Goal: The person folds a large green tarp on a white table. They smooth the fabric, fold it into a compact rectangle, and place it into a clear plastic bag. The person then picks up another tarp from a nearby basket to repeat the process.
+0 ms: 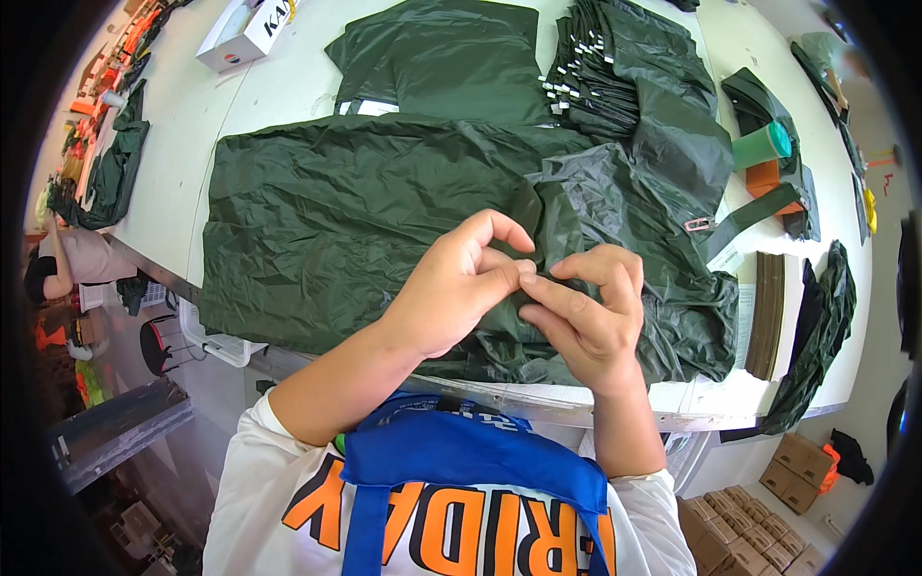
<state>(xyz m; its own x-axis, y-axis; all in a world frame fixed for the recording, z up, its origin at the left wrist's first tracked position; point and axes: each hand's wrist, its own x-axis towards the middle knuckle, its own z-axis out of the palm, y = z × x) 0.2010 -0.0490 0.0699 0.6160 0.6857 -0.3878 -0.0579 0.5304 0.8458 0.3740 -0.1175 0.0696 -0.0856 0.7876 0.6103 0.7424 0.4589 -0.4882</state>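
Clock's centred on my fingers. White counter (pixel 259 101) is the biggest thing, stretching past me on both sides. On it, right under my hands, lies the dk. green cloth (pixel 298 211), wrinkled, spread wide toward 9 o'clock & bunched up, shinier, toward 3. Beyond it, approx. 11 o'clock, a flat dk. green pile (pixel 451 58); at 12 to 1, a folded stack (pixel 663 48) w/ lots of small white tabs along its left side.

My left hand (pixel 447 283) comes in from 8 o'clock, my right hand (pixel 595 317) from 5, both over the cloth. Cardboard stack (pixel 765 317) sits nr. the counter's edge, just past 3 o'clock, w/ a loose dk. cloth (pixel 828 326) beside it. White box (pixel 230 43) is well apart, btwn. 10 & 11. Green cup (pixel 759 147) lies tilted at 2, nr. a small orange-brown box (pixel 771 187).

Smallest: my fingers (pixel 499 282), curled, tips of both hands meeting; can't tell if anything's pinched btwn. them, too small to see.
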